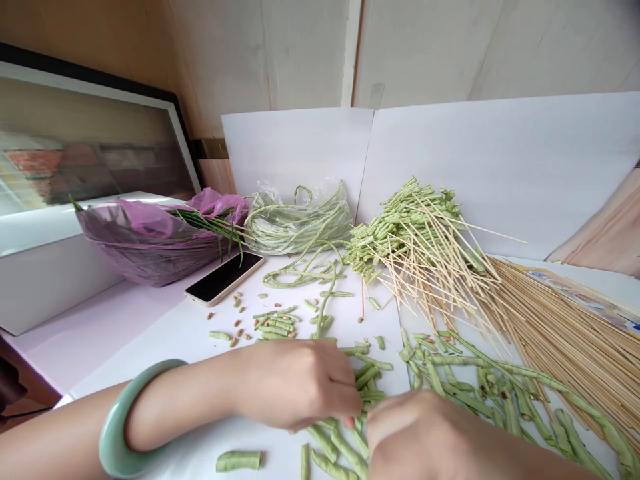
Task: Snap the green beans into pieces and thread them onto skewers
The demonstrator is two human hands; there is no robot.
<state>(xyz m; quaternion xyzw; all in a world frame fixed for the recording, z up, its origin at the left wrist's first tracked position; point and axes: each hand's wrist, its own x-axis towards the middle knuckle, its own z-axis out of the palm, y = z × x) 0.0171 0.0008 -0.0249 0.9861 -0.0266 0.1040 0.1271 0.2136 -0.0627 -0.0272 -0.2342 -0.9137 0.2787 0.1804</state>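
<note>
My left hand (pixel 305 380), with a green bangle (pixel 115 427) at its wrist, is low in the middle, its fingers curled down. Close by on its right, my right hand (pixel 425 433) is curled too, knuckles up. The backs of both hands hide whatever their fingertips grip. Cut green bean pieces (pixel 340 457) lie beneath and around them on the white table. Right of the hands is a looser heap of longer bean pieces (pixel 465 387). Beyond the left hand, a long bean (pixel 323 310) trails from a coil.
Skewers threaded with bean pieces (pixel 405 227) are piled at the back. Bare wooden skewers (pixel 565 320) spread along the right. A clear bag of long beans (pixel 300 217), a purple bag (pixel 160 243) and a phone (pixel 225 277) sit behind left. Brown seeds (pixel 235 340) are scattered nearby.
</note>
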